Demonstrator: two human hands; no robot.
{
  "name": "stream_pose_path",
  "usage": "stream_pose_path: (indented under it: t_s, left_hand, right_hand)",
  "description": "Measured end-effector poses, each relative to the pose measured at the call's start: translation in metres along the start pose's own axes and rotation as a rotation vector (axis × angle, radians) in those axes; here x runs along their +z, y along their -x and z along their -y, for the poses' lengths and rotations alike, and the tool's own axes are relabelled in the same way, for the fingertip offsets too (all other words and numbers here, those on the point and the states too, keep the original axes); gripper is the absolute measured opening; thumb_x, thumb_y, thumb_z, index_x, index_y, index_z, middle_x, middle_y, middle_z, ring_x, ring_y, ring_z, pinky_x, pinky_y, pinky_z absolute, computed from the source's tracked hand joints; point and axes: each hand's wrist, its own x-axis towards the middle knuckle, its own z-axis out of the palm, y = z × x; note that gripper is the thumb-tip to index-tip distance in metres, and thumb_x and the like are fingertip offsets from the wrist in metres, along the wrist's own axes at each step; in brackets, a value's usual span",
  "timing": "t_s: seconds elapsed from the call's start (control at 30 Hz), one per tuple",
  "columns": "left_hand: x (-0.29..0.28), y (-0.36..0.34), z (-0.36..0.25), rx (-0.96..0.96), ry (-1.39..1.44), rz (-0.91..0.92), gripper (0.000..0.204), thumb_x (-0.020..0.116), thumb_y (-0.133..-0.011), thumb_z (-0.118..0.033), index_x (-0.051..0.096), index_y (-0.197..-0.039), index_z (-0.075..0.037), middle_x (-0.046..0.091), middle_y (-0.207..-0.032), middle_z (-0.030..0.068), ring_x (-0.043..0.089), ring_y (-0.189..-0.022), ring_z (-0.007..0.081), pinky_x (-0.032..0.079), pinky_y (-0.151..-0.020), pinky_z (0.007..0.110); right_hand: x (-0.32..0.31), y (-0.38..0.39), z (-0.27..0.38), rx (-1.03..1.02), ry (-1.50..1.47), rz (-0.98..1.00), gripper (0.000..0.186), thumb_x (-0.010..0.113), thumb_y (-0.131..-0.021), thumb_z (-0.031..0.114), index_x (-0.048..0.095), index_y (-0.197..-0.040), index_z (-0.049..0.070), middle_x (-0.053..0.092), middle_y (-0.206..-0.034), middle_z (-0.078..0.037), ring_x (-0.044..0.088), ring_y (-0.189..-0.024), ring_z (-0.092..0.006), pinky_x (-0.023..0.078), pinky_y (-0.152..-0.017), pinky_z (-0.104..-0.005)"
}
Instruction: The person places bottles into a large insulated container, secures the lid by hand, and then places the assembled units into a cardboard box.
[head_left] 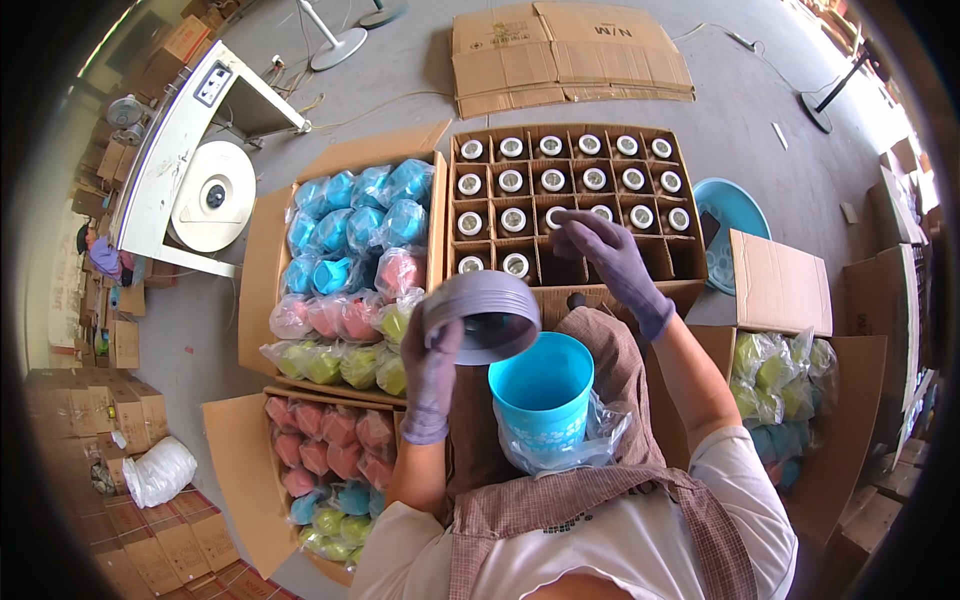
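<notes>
My left hand (430,385), in a grey-purple glove, is closed on a wide grey threaded lid (483,318) tilted above my lap; something dark shows inside it. Just right of the lid, a blue bucket-shaped container (541,385) with a pale flower print stands upright on my lap, clear plastic bag (605,430) gathered round its lower part. My right hand (615,262), gloved alike, hovers over the near rows of a divided carton (665,256). Its fingers are bent, slightly apart, near a white-rimmed round top (553,217); nothing shows in them.
Left of the divided carton, an open carton (262,300) holds bagged blue, pink and green pieces; another carton (235,470) sits nearer. A third (850,430) stands at right. Beyond are a blue basin (745,215), flattened cardboard (570,55) and a white machine table (150,190).
</notes>
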Motion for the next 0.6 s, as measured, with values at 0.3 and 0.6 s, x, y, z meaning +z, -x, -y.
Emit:
stream_pose_path:
  t_s: [0.3,0.6]
  left_hand:
    - [-0.103,-0.012,0.013,0.417,-1.542,0.041,0.051,0.059,-0.093,-0.015,0.051,-0.136,0.010,0.061,-0.131,0.0259,0.061,-0.119,0.0392,0.048,-0.100,0.042]
    - [-0.094,-0.043,0.029,-0.323,-0.171,0.050,0.053,0.047,-0.103,-0.042,0.059,-0.130,0.001,0.060,-0.134,0.0253,0.061,-0.117,0.0408,0.049,-0.100,0.053]
  right_hand:
    - [0.024,-0.111,-0.181,-0.134,1.654,0.682,0.029,0.066,-0.091,0.032,0.068,-0.115,0.015,0.068,-0.118,-0.015,0.065,-0.114,-0.0335,0.053,-0.093,-0.0480]
    - [0.010,-0.119,-0.209,-0.178,1.591,0.652,0.039,0.075,-0.082,0.037,0.067,-0.111,0.012,0.065,-0.115,-0.017,0.064,-0.111,-0.0353,0.052,-0.091,-0.0469]
